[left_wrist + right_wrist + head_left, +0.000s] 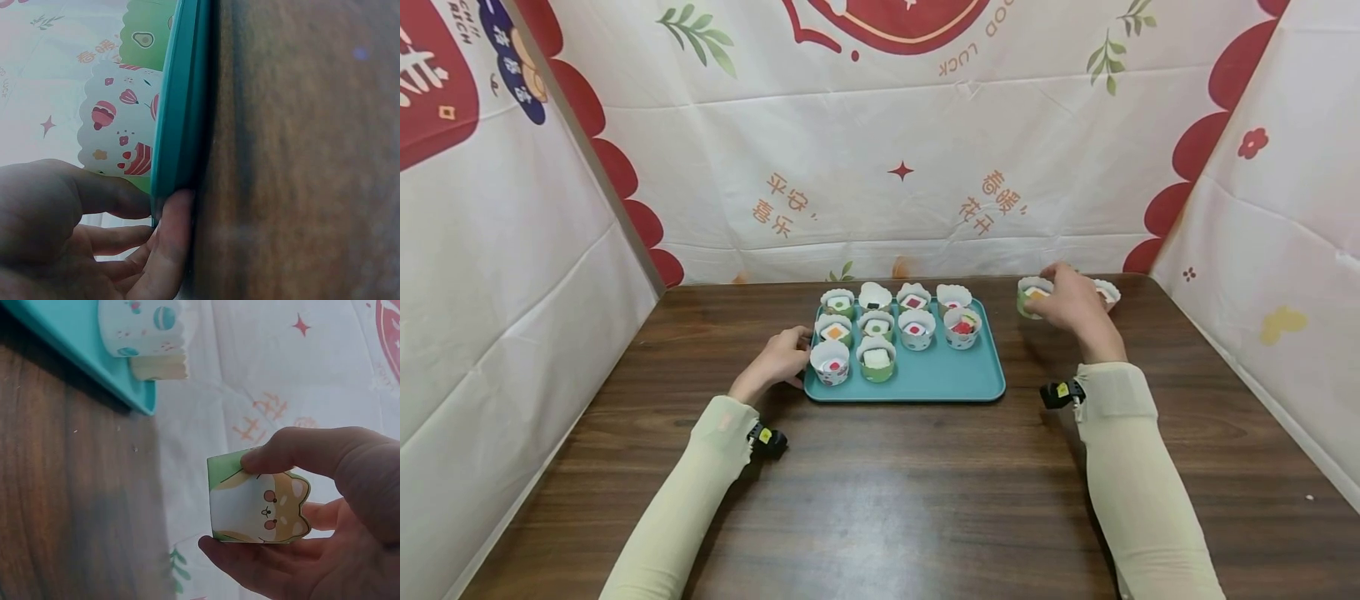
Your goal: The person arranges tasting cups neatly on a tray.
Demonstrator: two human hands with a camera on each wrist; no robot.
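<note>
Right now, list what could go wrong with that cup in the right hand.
The right hand pinches the green paper cup by its soft wall; squeezing could crush it or tip its filling out. The teal tray is crowded at the back, so setting it down could knock neighbouring cups. The left hand only touches the tray's edge, so the tray could slide.

A dark wooden bench (887, 492) carries a teal tray (940, 379). Right of the tray, near the back edge, stands a white paper cup (1108, 292).
</note>
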